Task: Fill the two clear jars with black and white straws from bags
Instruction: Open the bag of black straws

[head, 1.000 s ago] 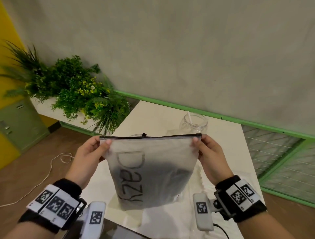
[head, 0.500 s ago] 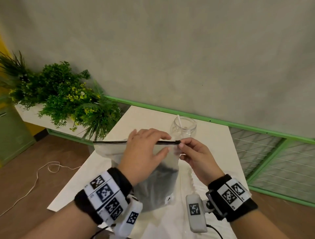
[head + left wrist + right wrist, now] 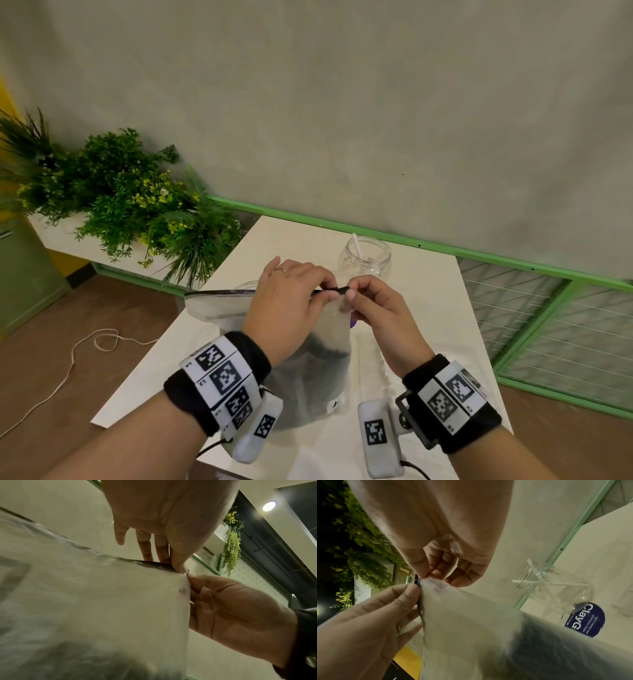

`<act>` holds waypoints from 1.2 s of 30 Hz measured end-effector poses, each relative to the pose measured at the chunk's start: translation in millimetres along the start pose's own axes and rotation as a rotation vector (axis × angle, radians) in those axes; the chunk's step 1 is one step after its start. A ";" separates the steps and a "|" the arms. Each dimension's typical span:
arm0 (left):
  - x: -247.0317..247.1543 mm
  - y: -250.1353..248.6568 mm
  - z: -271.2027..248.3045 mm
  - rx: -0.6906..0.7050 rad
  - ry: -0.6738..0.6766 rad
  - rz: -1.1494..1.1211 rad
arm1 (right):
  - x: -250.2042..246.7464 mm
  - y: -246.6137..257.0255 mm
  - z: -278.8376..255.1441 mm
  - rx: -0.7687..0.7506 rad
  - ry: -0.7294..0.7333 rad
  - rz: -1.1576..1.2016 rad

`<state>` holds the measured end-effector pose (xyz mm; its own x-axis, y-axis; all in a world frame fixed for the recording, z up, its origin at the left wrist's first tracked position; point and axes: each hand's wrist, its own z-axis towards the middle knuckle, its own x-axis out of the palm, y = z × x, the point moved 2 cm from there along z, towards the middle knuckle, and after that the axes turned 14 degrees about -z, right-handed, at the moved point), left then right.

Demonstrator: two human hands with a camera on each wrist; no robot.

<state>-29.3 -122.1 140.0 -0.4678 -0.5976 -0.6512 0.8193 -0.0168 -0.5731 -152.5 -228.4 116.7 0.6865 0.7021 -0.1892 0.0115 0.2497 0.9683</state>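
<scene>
Now the left hand [image 3: 287, 301] has crossed to the frosted zip bag's [image 3: 318, 377] right corner, both hands pinching its black zipper [image 3: 219, 292] (opening begins); clear jar [image 3: 368, 257] waits behind.

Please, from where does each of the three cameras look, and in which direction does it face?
Head: worn on the head, facing forward and down at the table; both forearms show.
Left wrist: looks upward along the left hand at the frosted bag.
Right wrist: looks along the right hand toward the jar.
Shared: both hands pinching the bag's zip.
</scene>
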 end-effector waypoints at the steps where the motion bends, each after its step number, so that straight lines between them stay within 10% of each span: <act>1: -4.7 4.7 -2.9 0.004 -0.009 0.011 | 1.2 0.0 0.5 0.002 -0.011 0.010; 17: -112.2 92.8 -70.5 -0.386 -0.197 0.169 | -14.1 -3.4 16.7 0.014 -0.142 0.188; 32: -63.8 22.6 -48.0 -0.032 0.001 0.093 | 13.4 46.3 10.9 -0.261 0.093 -0.103; 36: -58.7 14.6 -43.4 -0.153 0.039 -0.054 | 9.0 39.9 8.8 -0.207 0.041 -0.105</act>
<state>-4.2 -52.5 148.2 -0.5245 -0.5675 -0.6347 0.7341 0.0762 -0.6748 -139.4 -218.0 155.1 0.6593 0.6905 -0.2976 -0.0712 0.4514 0.8895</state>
